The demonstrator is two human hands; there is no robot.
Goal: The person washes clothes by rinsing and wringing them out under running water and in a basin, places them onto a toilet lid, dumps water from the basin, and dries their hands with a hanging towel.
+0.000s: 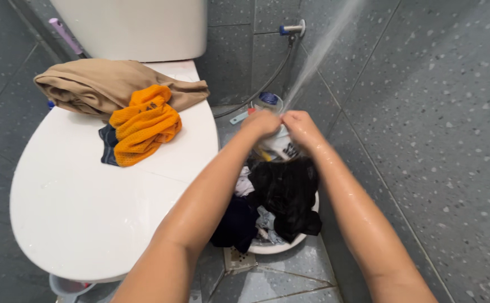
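Grey speckled bathroom tiles, closed toilet lid [88, 196] to the side — both hands, left hand [260, 123] and right hand [301, 126], fingers clenched on a wet garment [281, 147] just below them over the basin [278, 247] — a slipped grip could drop it, splashing the floor.

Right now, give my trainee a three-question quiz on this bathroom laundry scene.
1. True or false: both hands, left hand and right hand, are raised together over the white basin.
2. Which garment lies on top of the pile on the toilet lid? A) orange cloth B) tan cloth C) green towel
3. Fill in: the dark wet garment hangs below the hands, over the ____.

Key: 1 true; 2 A; 3 basin
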